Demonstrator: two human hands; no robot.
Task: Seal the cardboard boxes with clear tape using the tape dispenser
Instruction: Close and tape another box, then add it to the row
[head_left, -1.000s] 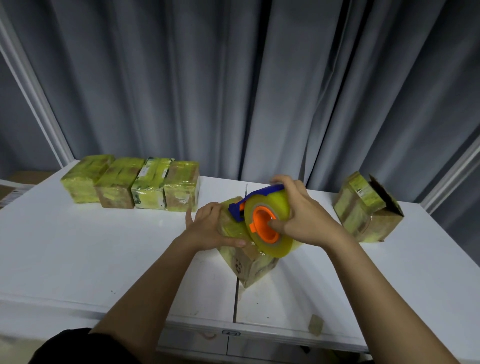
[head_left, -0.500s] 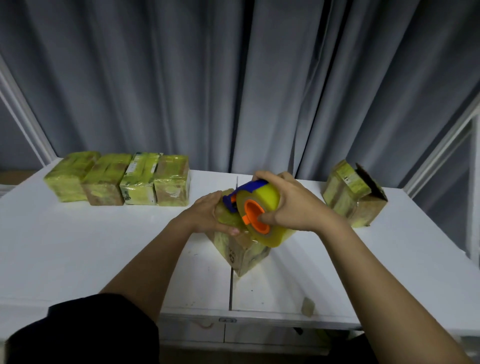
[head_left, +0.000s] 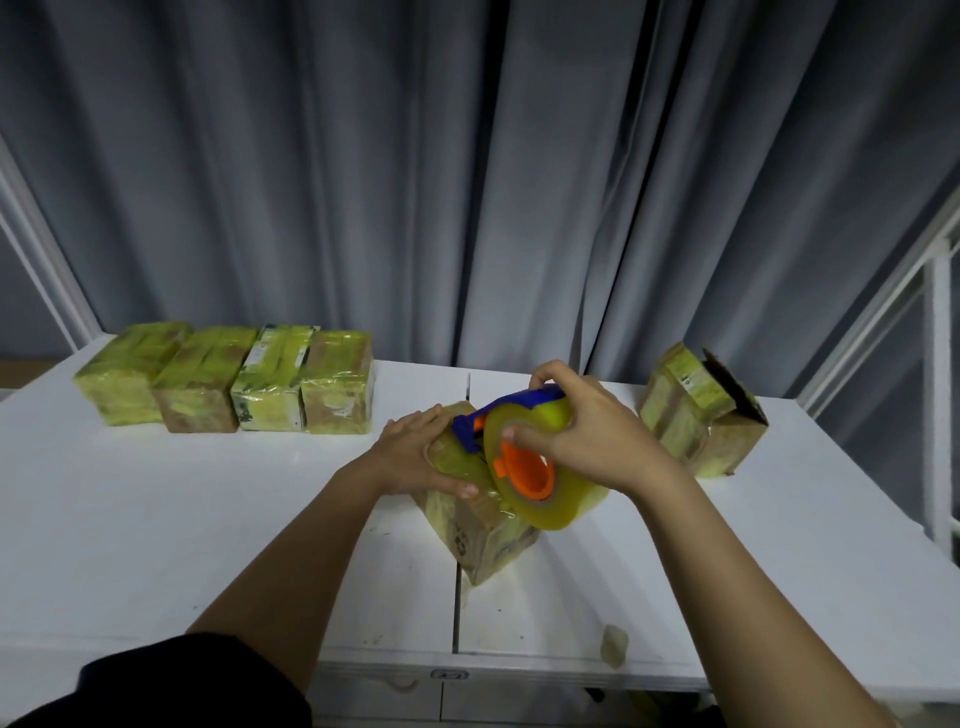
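Note:
A small cardboard box (head_left: 480, 535), partly wrapped in yellowish clear tape, stands cornerwise on the white table (head_left: 156, 519) at the middle seam. My left hand (head_left: 415, 457) grips its upper left side, thumb along the near face. My right hand (head_left: 587, 436) grips the tape dispenser (head_left: 530, 457), a blue frame with an orange hub and a thick clear tape roll, held against the box's top right. The box's top is mostly hidden by the hands and dispenser.
Several taped boxes (head_left: 228, 379) stand in a row at the back left. An open-flapped box (head_left: 701, 410) sits at the back right. A small scrap of tape (head_left: 614, 643) lies near the front edge. Grey curtains hang behind; a white frame (head_left: 940, 441) stands at right.
The dispenser and my right hand have shifted slightly over the box's top. My left hand's fingers now lie folded over the box. The camera has swung right.

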